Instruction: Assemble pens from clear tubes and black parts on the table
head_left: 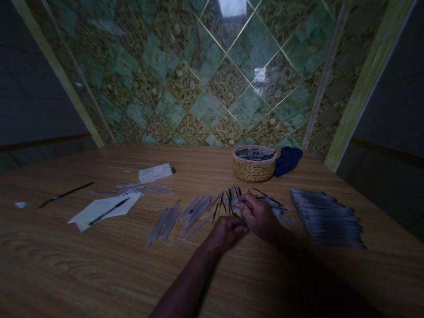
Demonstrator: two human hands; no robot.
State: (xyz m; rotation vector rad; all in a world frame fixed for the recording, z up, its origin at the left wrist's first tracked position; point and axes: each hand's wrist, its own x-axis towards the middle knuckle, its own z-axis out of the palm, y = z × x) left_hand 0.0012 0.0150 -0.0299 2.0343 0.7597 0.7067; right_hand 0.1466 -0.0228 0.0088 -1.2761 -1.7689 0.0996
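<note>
My left hand (227, 232) is closed, fingers pinched round what looks like a thin greyish pen barrel (243, 221), mostly covered by the fingers. Right beside it, almost touching, my right hand (260, 216) is closed too; its fingertips hide whatever they grip. Slim black pen refills (223, 203) lie scattered just beyond the hands. Left of them rest loose clear pen barrels (197, 210) in rough rows, with another group of barrels (164, 223) farther left. More dark and clear pen parts (270, 201) spread out behind my right hand.
A neat row of pens (327, 218) lies at the right. Behind stands a woven basket (253, 170) of pens, with dark blue cloth (288, 160) against it. Leftward are a white box (155, 172), paper (106, 210) bearing a pen (109, 211), and a long dark stick (66, 194). A tiled wall (205, 88) closes the back.
</note>
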